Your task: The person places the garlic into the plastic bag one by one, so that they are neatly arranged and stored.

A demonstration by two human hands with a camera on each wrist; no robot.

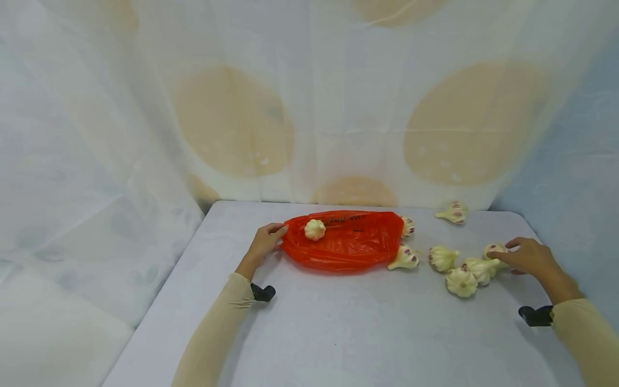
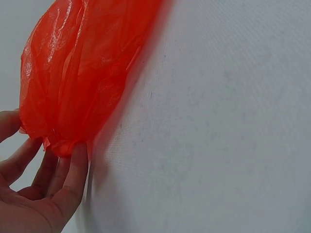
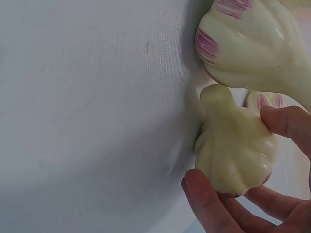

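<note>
A red plastic bag [image 1: 360, 244] with dark print lies across the middle of the table. My left hand [image 1: 265, 241] holds its left end, and in the left wrist view the fingertips [image 2: 77, 158] pinch the gathered edge of the plastic. One garlic bulb [image 1: 315, 230] sits on the bag near that end. At the right, my right hand [image 1: 531, 257] reaches into a cluster of garlic bulbs [image 1: 461, 281]. The right wrist view shows its thumb and fingers around one pale garlic bulb [image 3: 235, 143], beside a larger-looking purple-streaked bulb [image 3: 248, 46].
Two garlic bulbs, one in front [image 1: 405, 257] and one behind [image 1: 408, 227], lie by the bag's right end. Another bulb [image 1: 453, 213] rests near the back edge of the white table [image 1: 338, 333]. A curtain with tan spots [image 1: 333, 123] hangs behind.
</note>
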